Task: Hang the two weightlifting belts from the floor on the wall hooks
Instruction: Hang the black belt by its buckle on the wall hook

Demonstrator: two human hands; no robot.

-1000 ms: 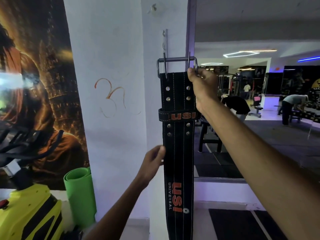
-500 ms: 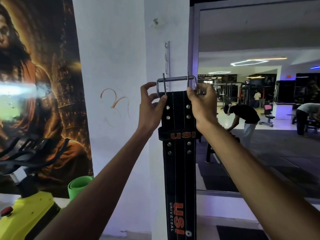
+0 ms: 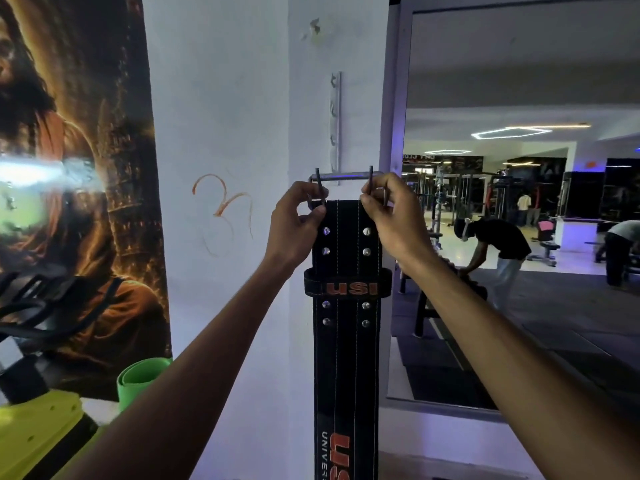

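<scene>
A black weightlifting belt [image 3: 346,341] with orange USI lettering hangs straight down in front of the white pillar. Its metal buckle [image 3: 346,176] with two prongs is held up against the bottom of a white strip of wall hooks [image 3: 336,126]. My left hand [image 3: 298,226] pinches the buckle's left end and prong. My right hand [image 3: 394,216] grips the buckle's right end. Whether the buckle sits on a hook I cannot tell. No second belt is in view.
The white pillar [image 3: 221,98] stands between a dark poster [image 3: 76,168] on the left and a large wall mirror [image 3: 519,237] on the right. A yellow exercise bike [image 3: 34,427] and a rolled green mat [image 3: 138,375] are at lower left. People show in the mirror.
My left hand rose from the belt's side to the buckle's left end. Both hands now hold the buckle, which stays just under the hook strip.
</scene>
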